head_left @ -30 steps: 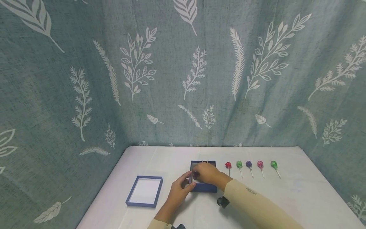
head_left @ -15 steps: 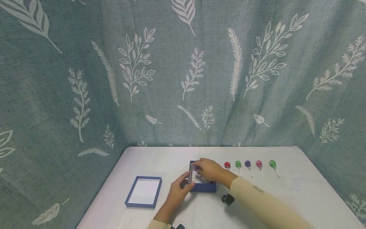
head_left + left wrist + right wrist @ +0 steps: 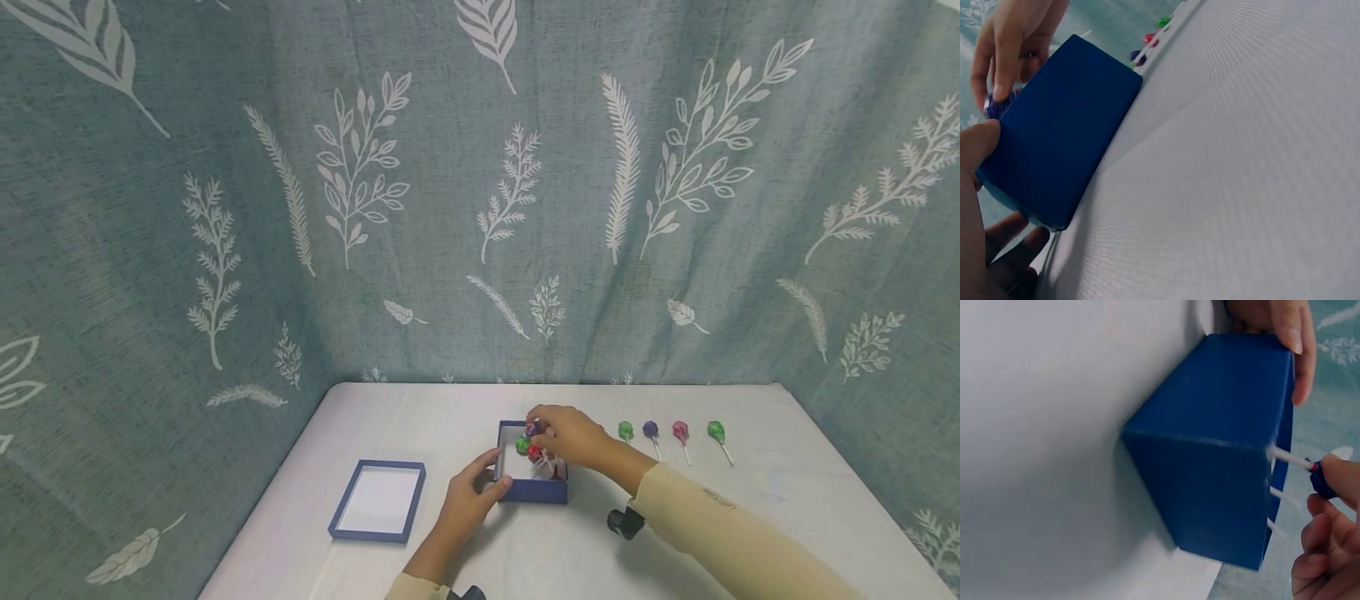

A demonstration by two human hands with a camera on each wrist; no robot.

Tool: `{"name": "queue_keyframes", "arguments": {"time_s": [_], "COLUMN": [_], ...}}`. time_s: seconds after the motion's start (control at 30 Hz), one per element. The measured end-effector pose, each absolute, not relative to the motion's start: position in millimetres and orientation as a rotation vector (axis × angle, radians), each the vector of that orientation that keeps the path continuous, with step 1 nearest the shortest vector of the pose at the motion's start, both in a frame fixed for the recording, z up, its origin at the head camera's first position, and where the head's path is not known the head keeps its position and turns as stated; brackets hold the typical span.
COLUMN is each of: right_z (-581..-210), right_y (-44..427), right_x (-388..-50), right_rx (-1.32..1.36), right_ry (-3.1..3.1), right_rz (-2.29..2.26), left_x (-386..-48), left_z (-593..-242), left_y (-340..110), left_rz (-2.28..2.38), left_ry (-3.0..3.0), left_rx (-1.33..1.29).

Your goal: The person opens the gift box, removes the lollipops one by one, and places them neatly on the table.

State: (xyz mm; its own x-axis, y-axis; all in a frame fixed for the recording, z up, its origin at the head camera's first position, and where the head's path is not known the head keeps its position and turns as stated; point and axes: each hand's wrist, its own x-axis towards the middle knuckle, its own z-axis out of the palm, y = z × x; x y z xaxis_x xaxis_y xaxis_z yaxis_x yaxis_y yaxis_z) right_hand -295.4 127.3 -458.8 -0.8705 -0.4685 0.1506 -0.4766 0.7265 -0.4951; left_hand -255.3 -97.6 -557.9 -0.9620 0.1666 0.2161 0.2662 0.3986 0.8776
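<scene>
My left hand (image 3: 467,500) grips the left side of a blue open-topped box (image 3: 534,492), its thumb over the rim at the front corner. Above the back of the box, my right hand (image 3: 572,435) pinches a purple lollipop (image 3: 1320,481) by its wrapped head between thumb and fingers. That lollipop's white stick points toward the box rim in the right wrist view. Inside the box lie a green lollipop (image 3: 522,446) and a red lollipop (image 3: 535,453), with white sticks to their right. The right fingers cover part of the box's inside.
A shallow blue-rimmed lid (image 3: 368,537) with a white inside lies left of the box. Right of it several lollipops form a row, among them a purple one (image 3: 650,429) and a pink one (image 3: 680,430). A patterned curtain (image 3: 450,250) hangs behind the white table (image 3: 750,517).
My right hand has moved from the box's left side toward its back right with the purple lollipop, uncovering the green and red ones inside. The left hand stays on the box.
</scene>
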Motion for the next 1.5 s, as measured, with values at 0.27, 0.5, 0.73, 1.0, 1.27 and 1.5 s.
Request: {"name": "queue_keyframes", "arguments": {"time_s": [0.27,0.5,0.73,1.0,1.27,1.5], "right_z": [-453.1,-453.7,-460.6,-467.6,-484.3,-501.3], "right_y": [154.8,177.6,195.2,206.5,216.0,220.1], "right_x": [-292.0,-289.1,-281.8,-270.4,-259.7,-252.7], "right_rx": [0.665,0.577,0.599,0.484,0.409,0.393], "right_ry": [-2.884,-2.887,-2.835,-2.802,-2.787,-2.751], "right_rz": [0.962,1.076,1.093,1.123,1.156,1.207], "left_x": [-255.5,-255.1,-254.6,-255.3,-254.7,-252.3], "left_z": [-557.3,-556.4,-556.7,-555.6,-557.3,-556.1], "left_y": [-96.3,-96.5,-97.0,-98.5,-97.9,-97.8], "left_rz": [-1.619,-1.626,-1.605,-1.612,-1.619,-1.616], "left_ry": [-2.543,-2.537,-2.539,-2.526,-2.526,-2.529], "left_rx": [-0.394,-0.400,-0.397,-0.413,-0.405,-0.405]}}
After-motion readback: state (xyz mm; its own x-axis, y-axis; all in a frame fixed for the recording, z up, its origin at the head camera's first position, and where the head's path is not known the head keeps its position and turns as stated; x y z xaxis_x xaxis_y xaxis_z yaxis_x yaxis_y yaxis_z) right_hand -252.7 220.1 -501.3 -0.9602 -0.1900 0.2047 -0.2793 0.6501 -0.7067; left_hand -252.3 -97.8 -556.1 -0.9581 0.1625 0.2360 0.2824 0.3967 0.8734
